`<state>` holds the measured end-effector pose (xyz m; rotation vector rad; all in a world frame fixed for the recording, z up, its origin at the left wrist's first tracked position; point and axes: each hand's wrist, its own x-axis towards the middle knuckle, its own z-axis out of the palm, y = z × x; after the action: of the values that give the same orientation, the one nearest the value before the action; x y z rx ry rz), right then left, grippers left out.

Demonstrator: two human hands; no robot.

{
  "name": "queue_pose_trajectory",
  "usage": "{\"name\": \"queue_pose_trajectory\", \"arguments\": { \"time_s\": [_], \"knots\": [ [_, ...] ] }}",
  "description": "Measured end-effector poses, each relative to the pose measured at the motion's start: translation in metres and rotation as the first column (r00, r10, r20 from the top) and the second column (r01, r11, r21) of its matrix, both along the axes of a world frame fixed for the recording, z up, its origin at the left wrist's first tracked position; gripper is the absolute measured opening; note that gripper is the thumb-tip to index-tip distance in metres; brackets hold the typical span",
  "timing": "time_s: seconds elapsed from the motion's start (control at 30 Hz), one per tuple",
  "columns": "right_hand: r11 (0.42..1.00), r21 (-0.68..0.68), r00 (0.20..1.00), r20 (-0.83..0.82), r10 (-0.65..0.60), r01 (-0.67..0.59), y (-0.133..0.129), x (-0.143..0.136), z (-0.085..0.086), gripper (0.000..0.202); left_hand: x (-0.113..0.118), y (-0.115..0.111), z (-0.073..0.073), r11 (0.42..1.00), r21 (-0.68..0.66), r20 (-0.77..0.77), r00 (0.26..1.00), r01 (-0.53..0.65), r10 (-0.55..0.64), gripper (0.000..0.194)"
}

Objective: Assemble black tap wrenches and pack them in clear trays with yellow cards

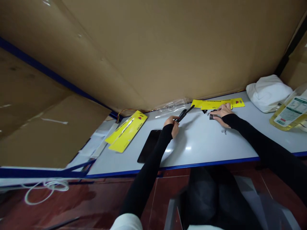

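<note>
My left hand (pixel 173 125) is closed around a black tool (pixel 183 115) with two slim arms that point up and to the right, above the white tabletop. Further right, my right hand (pixel 223 114) pinches a small dark flat piece (pixel 212 117) against the table. Small black and silver parts (pixel 205 111) lie just past its fingertips, too small to name. A silver wing screw (pixel 224 131) rests on the table just below this hand. Behind the right hand lie yellow printed cards (pixel 199 103). A black tablet or phone (pixel 150 146) is partly covered by my left forearm.
More yellow cards (pixel 129 131) lie at the left. Clear plastic packaging (pixel 172 104) sits along the cardboard wall (pixel 168 48). At the right stand a white cloth bundle (pixel 268 92) and a bottle of yellow liquid (pixel 290 111). A blue edge (pixel 192 165) borders the table's front.
</note>
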<state>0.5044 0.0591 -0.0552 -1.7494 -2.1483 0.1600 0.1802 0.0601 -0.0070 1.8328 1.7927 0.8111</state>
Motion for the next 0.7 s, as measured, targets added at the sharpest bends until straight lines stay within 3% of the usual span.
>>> {"name": "queue_pose_trajectory", "arguments": {
  "time_s": [0.1, 0.13, 0.2, 0.23, 0.3, 0.37, 0.5, 0.7],
  "knots": [
    [1.000, 0.004, 1.000, 0.010, -0.013, 0.012, -0.001, 0.003, 0.002, 0.050, 0.023, 0.008, 0.005, 0.992, -0.063, 0.294, 0.952, 0.107, -0.084, 0.030],
    [1.000, 0.020, 1.000, 0.010, -0.024, 0.024, -0.002, 0.004, 0.003, 0.052, 0.034, 0.009, 0.006, 0.981, -0.084, 0.455, 0.882, 0.177, -0.120, 0.036],
    [0.998, 0.051, 0.999, 0.007, -0.043, 0.042, -0.005, 0.004, 0.004, 0.050, 0.058, 0.009, 0.007, 0.939, -0.070, 0.757, 0.631, 0.336, -0.170, 0.047],
    [0.997, 0.058, 0.998, 0.007, -0.055, 0.054, -0.005, 0.004, 0.005, 0.049, 0.069, 0.007, 0.007, 0.922, -0.026, 0.841, 0.507, 0.386, -0.189, 0.050],
    [0.995, 0.044, 0.996, 0.015, -0.087, 0.086, -0.006, 0.005, 0.007, 0.050, 0.088, 0.001, 0.005, 0.901, 0.060, 0.895, 0.377, 0.430, -0.239, 0.055],
    [0.993, 0.013, 0.993, 0.015, -0.119, 0.119, -0.004, 0.007, 0.008, 0.054, 0.097, -0.006, 0.003, 0.883, 0.089, 0.904, 0.335, 0.462, -0.267, 0.056],
    [0.989, 0.016, 0.989, -0.026, -0.146, 0.146, -0.003, 0.014, 0.011, 0.046, 0.096, -0.016, -0.003, 0.827, 0.005, 0.926, 0.309, 0.562, -0.216, 0.055],
    [0.991, 0.013, 0.945, -0.303, -0.123, 0.133, -0.012, 0.011, 0.025, 0.032, 0.086, -0.023, 0.001, 0.817, -0.101, 0.954, 0.288, 0.568, -0.082, 0.061]
  ]
}}
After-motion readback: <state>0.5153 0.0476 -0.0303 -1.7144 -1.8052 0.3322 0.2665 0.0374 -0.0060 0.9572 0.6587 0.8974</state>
